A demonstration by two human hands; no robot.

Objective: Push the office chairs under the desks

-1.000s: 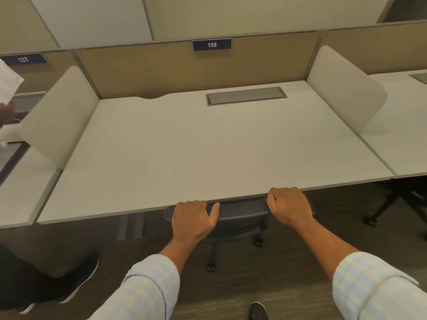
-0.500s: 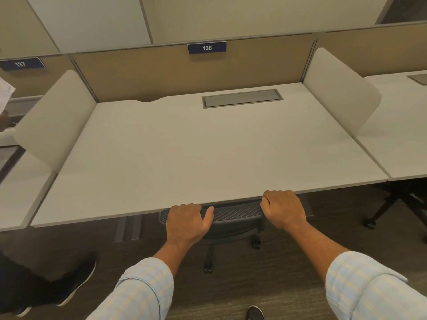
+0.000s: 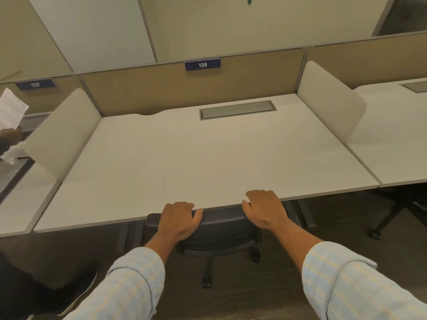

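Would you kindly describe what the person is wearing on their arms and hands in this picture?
Both arms wear a light blue shirt with a faint pale yellow check. The left sleeve and the right sleeve are each rolled back into a thick cuff below the elbow, which leaves the forearms bare. The left hand and right hand are bare too: no gloves, watch, rings or bracelets show.

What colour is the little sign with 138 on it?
The sign is dark navy blue with white numerals, seen clearly in the head view, mounted on the tan partition.
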